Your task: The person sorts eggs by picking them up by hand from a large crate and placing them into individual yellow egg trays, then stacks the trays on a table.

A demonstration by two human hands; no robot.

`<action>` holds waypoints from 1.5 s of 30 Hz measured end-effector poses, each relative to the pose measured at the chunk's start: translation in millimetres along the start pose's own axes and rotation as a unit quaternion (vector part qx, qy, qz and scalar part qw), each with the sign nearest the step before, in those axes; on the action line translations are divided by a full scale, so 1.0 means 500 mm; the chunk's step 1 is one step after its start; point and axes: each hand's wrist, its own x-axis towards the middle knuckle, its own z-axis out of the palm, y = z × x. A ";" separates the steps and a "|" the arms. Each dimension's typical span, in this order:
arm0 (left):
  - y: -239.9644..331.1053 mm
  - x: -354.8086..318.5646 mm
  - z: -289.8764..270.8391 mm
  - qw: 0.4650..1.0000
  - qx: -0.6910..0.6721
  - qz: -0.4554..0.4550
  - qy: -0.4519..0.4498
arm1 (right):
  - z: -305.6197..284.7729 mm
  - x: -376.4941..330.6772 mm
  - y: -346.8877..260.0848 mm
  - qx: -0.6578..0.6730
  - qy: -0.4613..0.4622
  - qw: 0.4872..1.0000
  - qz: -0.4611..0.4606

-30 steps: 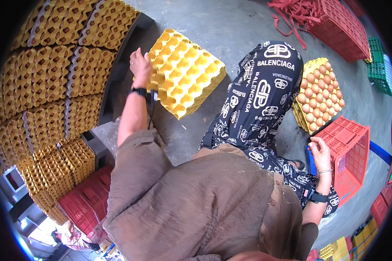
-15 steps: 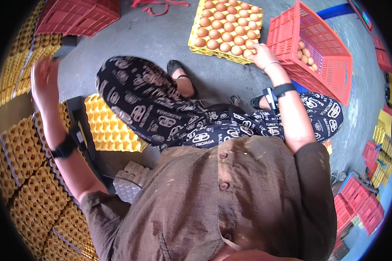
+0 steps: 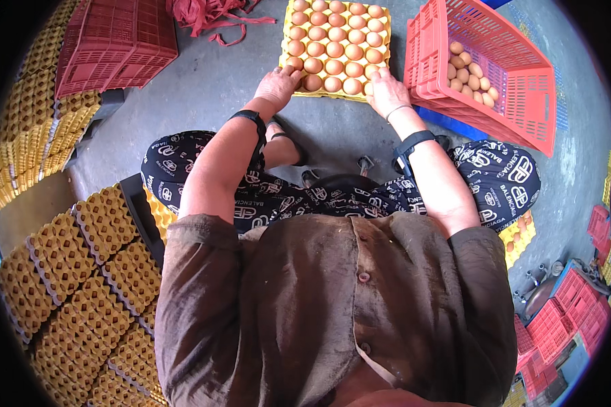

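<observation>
A yellow egg tray filled with rows of brown eggs lies on the floor in front of me, with more tray edges showing beneath it. My left hand grips its near left corner, fingers curled over the rim beside the eggs. At the near right corner, my right hand is closed on the same tray, its fingertips against the corner egg. Just right of that hand, a red plastic crate tilts with its open side toward me. Several loose brown eggs lie inside the crate.
Another red crate stands at the far left, near pink-red strips on the floor. Tall stacks of yellow-brown egg trays fill the left side. A tray with eggs is beside my right knee; stacked red crates stand farther right.
My left hand has come from the far left, where it was raised and empty, to the tray's near left corner. My right hand stays at the near right corner.
</observation>
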 end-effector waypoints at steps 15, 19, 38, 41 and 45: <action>0.092 0.045 -0.045 0.996 -0.065 -0.022 -0.050 | 0.025 0.021 -0.076 -0.041 -0.042 0.998 -0.036; 0.117 0.031 -0.091 0.991 -0.116 -0.065 -0.028 | 0.015 0.007 -0.102 -0.078 -0.024 0.997 -0.013; 0.152 0.063 -0.037 0.997 -0.076 -0.001 -0.012 | -0.048 0.110 -0.079 -0.125 -0.057 0.990 0.012; 0.138 0.063 -0.054 0.982 -0.189 -0.022 0.021 | -0.046 0.112 -0.096 -0.192 -0.052 0.980 -0.022; 0.063 0.033 0.006 0.943 -0.297 -0.035 0.145 | 0.020 0.149 -0.114 -0.216 -0.018 0.976 -0.003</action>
